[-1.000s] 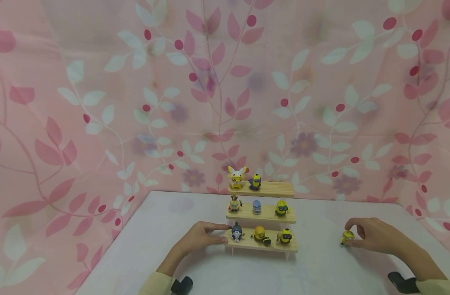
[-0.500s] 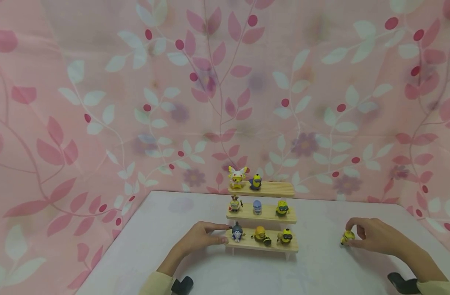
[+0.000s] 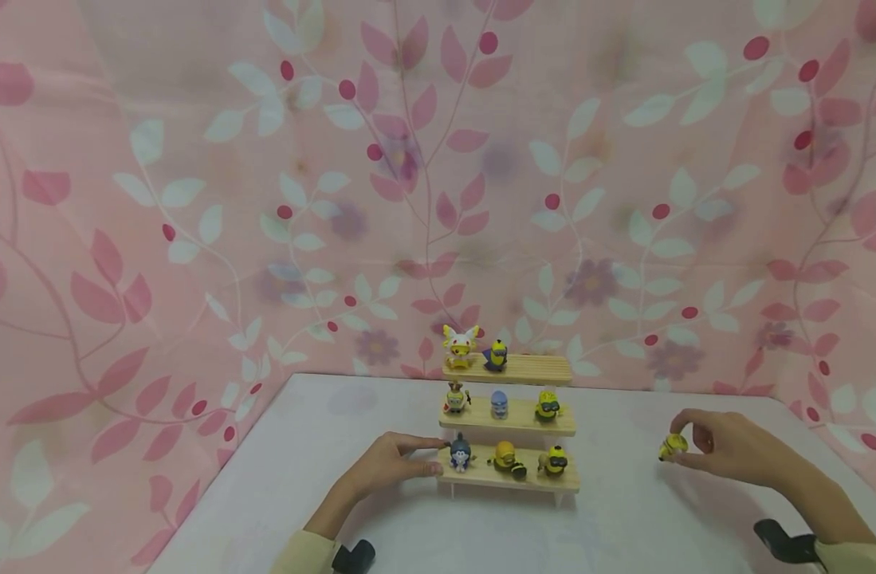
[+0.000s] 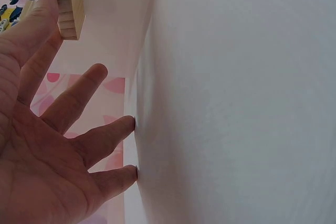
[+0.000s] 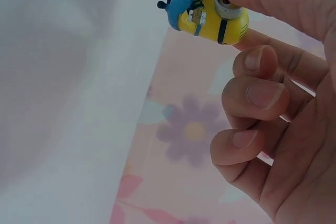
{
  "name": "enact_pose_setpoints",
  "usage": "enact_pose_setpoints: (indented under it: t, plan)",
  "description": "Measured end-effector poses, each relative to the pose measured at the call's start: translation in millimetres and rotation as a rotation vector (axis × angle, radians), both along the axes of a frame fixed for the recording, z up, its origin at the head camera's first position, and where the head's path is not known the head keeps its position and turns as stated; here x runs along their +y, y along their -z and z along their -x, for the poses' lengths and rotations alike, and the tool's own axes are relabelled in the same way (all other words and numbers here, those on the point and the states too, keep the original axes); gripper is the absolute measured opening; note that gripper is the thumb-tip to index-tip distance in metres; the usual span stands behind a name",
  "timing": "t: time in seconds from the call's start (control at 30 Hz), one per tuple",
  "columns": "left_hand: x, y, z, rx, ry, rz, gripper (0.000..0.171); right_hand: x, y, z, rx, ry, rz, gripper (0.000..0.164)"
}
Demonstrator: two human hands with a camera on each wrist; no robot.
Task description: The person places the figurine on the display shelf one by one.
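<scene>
At the right, my right hand (image 3: 740, 448) pinches a small yellow minion figurine (image 3: 672, 447) between thumb and index finger, a little above the white table. Close up in the right wrist view, the minion (image 5: 233, 27) lies sideways, with blue overalls and a round grey goggle; the other fingers curl loosely below it. My left hand (image 3: 383, 467) pinches the left end of the lowest board of a three-tier wooden display stand (image 3: 481, 479). The left wrist view shows the thumb against the board end (image 4: 71, 11), the remaining fingers spread, two touching the white cloth.
Several figurines stand on the tiers: a blue-grey one (image 3: 461, 454), an orange one (image 3: 505, 454) and a minion (image 3: 555, 461) below. The middle tier (image 3: 525, 412) bears three, the top tier (image 3: 541, 367) two at its left. Behind the table hangs a pink floral curtain (image 3: 438, 239).
My right hand has raised the minion figurine slightly off the table, tilting it. The left hand stays at the stand, and the stand's figurines have not moved.
</scene>
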State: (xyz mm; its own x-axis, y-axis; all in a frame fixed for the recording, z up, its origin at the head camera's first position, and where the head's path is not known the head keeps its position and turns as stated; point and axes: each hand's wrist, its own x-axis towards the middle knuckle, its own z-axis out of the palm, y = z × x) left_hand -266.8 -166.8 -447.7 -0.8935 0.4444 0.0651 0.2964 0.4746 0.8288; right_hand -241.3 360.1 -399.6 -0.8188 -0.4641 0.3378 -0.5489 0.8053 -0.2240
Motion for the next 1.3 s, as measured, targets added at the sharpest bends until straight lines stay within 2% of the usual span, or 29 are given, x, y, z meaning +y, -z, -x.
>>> enact_pose_setpoints:
  t: [0.3,0.5,0.8,1.3]
  plan:
    - [-0.2,-1.8,-1.6,0.001,0.007,-0.010,0.039,-9.5,-18.7,-0.3,0.095,-0.023,0.051,0.036]
    - [0.6,-4.6,-4.4,-0.005,0.006,-0.024,0.037,-13.8,-33.0,-1.5,0.083,0.004,0.061,0.038]
    - [0.1,-2.6,-3.5,-0.002,0.007,-0.013,0.039,-22.4,-50.9,-1.7,0.101,-0.045,0.114,0.038]
    - [-0.1,0.1,-1.0,0.014,0.024,-0.016,0.036,-46.1,-76.2,4.9,0.141,-0.095,0.114,0.037]
